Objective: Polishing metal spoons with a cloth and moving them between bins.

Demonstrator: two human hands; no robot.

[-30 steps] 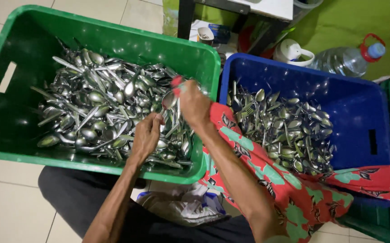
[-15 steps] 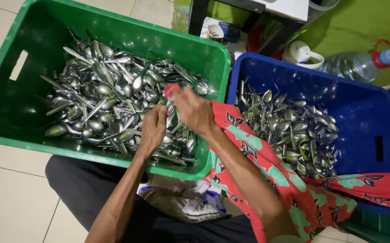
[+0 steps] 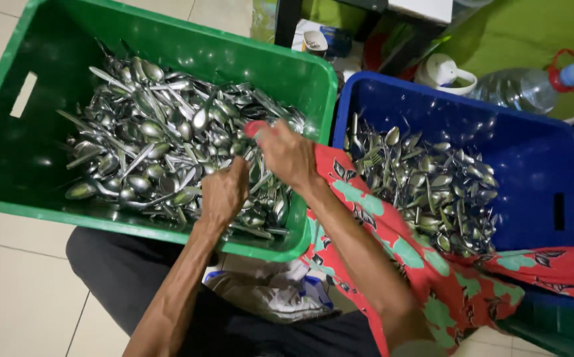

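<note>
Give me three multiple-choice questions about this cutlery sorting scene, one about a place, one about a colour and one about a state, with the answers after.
1. Where are both hands?
A. over the blue crate
B. over the green crate
C. on the floor tiles

2. What colour is the patterned cloth draped by the right arm?
A. red with green shapes
B. plain white
C. yellow

3. What state is the blue crate in?
A. empty
B. upside down
C. partly filled with cutlery

Answers:
1 B: the left hand and right hand sit above the spoon pile in the green crate.
2 A: the cloth is red with green shapes.
3 C: spoons and forks cover the floor of the blue crate.
</note>
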